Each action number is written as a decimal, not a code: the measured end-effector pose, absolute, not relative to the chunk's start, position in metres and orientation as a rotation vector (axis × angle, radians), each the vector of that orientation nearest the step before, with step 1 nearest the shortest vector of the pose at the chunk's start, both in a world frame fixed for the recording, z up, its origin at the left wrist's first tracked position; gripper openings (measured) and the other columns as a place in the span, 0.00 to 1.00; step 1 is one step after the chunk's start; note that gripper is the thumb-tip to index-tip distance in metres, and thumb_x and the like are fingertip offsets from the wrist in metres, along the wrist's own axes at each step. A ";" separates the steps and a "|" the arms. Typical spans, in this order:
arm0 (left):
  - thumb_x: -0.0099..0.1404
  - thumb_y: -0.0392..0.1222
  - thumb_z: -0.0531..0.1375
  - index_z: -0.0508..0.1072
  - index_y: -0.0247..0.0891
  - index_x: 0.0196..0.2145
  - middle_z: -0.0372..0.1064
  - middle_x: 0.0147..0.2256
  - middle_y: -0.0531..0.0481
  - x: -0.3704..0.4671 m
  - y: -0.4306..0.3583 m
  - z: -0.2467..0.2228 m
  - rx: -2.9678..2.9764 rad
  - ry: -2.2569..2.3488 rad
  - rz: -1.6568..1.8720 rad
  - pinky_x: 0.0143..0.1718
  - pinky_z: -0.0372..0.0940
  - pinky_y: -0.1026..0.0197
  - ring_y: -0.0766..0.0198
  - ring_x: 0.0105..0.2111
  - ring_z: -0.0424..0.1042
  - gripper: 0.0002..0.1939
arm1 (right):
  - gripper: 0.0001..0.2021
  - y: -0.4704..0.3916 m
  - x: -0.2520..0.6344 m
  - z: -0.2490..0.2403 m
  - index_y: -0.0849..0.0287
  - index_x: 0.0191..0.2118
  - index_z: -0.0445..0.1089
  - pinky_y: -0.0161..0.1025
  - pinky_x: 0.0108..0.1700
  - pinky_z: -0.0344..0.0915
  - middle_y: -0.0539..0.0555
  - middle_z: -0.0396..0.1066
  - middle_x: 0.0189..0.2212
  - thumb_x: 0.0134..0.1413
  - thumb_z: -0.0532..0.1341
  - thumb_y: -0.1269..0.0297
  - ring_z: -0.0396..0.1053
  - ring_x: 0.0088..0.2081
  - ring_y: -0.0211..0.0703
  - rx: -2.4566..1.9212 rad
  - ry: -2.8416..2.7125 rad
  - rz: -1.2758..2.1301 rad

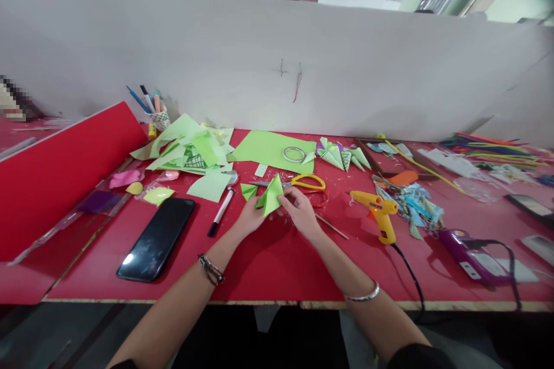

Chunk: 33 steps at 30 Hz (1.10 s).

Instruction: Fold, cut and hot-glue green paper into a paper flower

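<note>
A folded piece of bright green paper is held up over the red table, near its middle. My left hand grips it from the left and below, fingers partly hidden behind it. The thumb and fingers of my right hand pinch its right edge. Just behind the hands lie yellow-handled scissors, their blades partly covered by the paper. A white marker with a black cap rests left of my left hand. Right of my right hand lies a thin stick.
A yellow glue gun with a black cable stands at right, near a purple power strip. The black phone lies left. Behind are green paper scraps, a green sheet, paper cones and a pen cup.
</note>
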State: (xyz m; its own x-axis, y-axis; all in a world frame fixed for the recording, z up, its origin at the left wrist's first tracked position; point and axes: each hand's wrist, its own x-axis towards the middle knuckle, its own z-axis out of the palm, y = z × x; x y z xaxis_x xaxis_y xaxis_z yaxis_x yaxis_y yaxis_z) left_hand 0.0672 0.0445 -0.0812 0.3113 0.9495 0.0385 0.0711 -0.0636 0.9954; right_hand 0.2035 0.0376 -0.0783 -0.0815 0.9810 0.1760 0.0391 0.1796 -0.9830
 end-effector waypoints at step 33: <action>0.57 0.58 0.48 0.69 0.34 0.25 0.68 0.20 0.49 0.070 0.040 -0.080 1.345 0.870 0.718 0.25 0.63 0.65 0.68 0.19 0.66 0.23 | 0.11 0.037 0.215 -0.082 0.58 0.22 0.57 0.33 0.25 0.53 0.46 0.56 0.19 0.46 0.57 0.59 0.54 0.22 0.34 -1.181 -1.463 0.762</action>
